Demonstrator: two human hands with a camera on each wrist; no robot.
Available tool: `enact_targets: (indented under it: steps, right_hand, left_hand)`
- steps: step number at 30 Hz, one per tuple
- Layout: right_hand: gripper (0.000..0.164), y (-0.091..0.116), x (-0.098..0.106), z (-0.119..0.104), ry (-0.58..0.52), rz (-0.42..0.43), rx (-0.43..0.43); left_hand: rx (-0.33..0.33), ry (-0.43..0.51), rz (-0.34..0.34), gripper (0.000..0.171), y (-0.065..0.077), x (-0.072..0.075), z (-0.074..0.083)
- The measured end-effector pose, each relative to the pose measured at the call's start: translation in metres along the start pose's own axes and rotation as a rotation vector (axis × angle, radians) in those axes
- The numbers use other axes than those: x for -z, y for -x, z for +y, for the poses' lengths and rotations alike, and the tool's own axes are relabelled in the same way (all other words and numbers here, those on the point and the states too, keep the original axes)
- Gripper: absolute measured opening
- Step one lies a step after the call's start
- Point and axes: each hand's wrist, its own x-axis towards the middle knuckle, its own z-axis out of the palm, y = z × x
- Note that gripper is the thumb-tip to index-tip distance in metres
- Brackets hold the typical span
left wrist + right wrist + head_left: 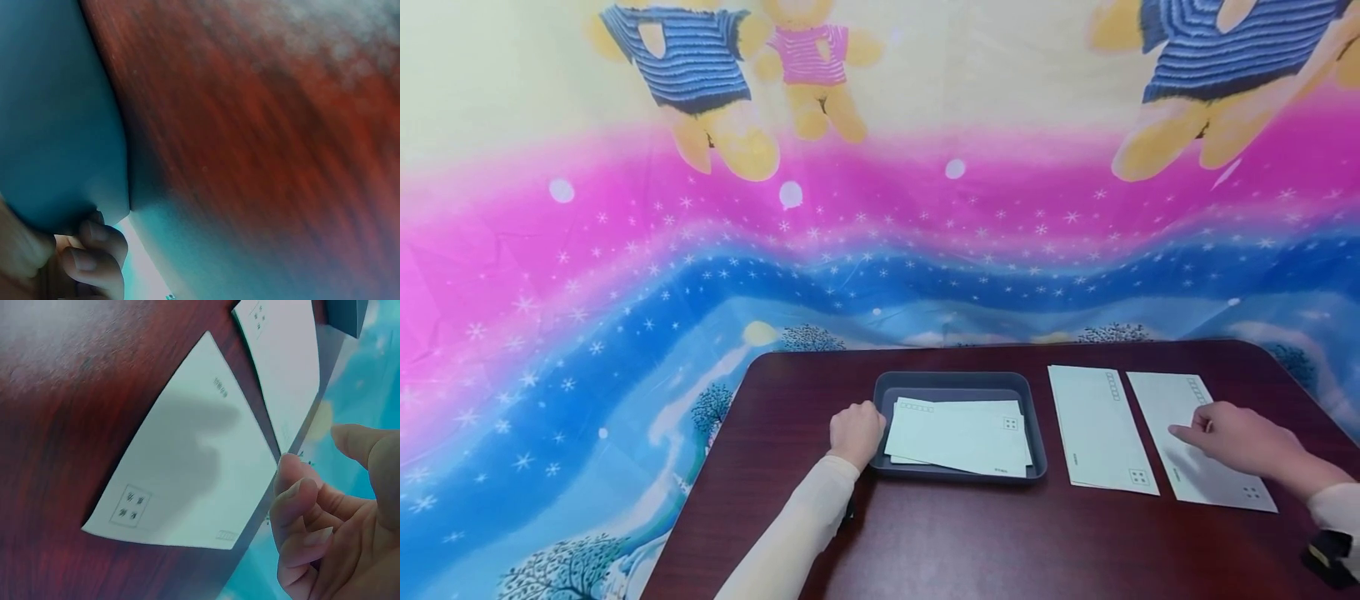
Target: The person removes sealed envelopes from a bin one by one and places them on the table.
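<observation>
My left hand [856,433] grips the left rim of a dark grey tray [958,382]; in the left wrist view its curled fingers [103,240] are at the tray's corner. Several white envelopes [958,437] lie in the tray, stacked slightly askew. Over the rightmost envelope [1206,467] hovers my right hand [1243,437], its fingers loosely bent and the thumb apart from them, with nothing between. The right wrist view shows the hand's shadow falling on that envelope [181,506]. Another stack of envelopes [1101,429] lies between it and the tray.
Everything lies on a dark reddish-brown table [940,542] with rounded back corners. Behind it hangs a cloth backdrop [925,233] printed with bears and snowflakes. A black strap [1330,558] is round the right wrist.
</observation>
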Motion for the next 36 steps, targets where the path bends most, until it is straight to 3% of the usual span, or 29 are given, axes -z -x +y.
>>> enact_targets:
  steps: [14, 36]
  right_hand:
    - [0.036, -0.009, -0.007, -0.028, -0.056, -0.043, 0.03]
    - [0.033, -0.017, -0.02, -0.057, -0.092, -0.032, 0.07]
  left_hand:
    - [0.005, -0.002, -0.013, 0.047, 0.0, -0.002, 0.0]
    - [0.012, -0.007, -0.019, 0.045, 0.0, -0.002, 0.0]
